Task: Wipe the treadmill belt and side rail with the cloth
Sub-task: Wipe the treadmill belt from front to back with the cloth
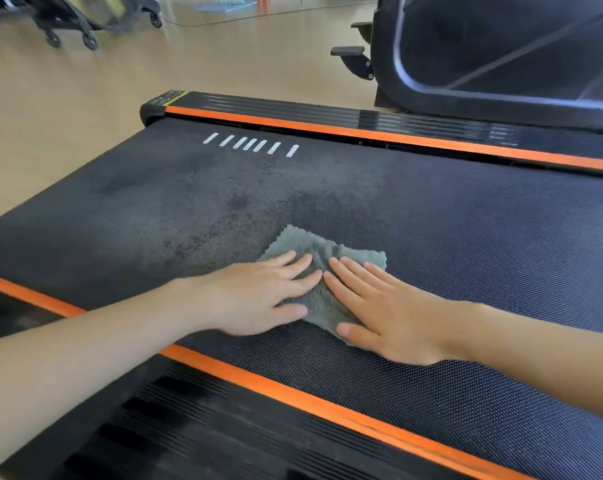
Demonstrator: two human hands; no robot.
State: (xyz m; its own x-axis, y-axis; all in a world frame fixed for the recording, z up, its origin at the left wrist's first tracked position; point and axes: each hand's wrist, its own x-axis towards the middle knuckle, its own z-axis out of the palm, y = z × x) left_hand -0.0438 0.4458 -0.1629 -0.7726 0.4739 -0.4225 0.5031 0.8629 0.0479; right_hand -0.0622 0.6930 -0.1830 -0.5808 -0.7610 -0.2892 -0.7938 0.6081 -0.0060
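Observation:
A grey-green cloth (322, 249) lies flat on the black textured treadmill belt (466, 237), near its middle. My left hand (258, 296) presses on the cloth's left part with straight fingers. My right hand (386, 313) lies flat on its right part, fingers spread. The fingertips of both hands almost meet over the cloth. The belt left of the cloth shows dusty grey patches with darker spots. The near side rail (206, 427) is black and ribbed, edged by an orange stripe. The far side rail (362, 121) has the same orange stripe.
White dash marks (251, 144) sit on the belt near the far rail. A black exercise machine (501, 53) stands behind the far rail at the right. Wheeled black equipment (85, 19) stands on the pale wooden floor at the back left.

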